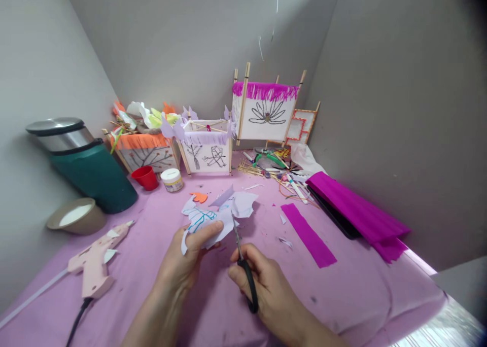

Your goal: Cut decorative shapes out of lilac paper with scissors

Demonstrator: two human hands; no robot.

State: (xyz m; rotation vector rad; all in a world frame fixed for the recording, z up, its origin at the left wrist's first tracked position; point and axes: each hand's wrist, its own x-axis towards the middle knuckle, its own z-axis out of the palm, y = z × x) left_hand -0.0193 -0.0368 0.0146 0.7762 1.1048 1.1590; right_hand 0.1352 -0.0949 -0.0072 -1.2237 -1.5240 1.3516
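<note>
Scissors [248,276]: metal blades, plastic handles. Sheet [203,219]: matt paper. Glue gun [92,266]: smooth plastic. Flask lid [56,124]: glossy metal.

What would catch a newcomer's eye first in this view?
Probably the center foreground, where the left hand holds lavender paper marked with blue lines, and the right hand holds black-handled scissors against it. Next, the vivid magenta sheet at right, and the white box with magenta fringe standing at the back. The big teal tumbler also stands out at left.
</note>
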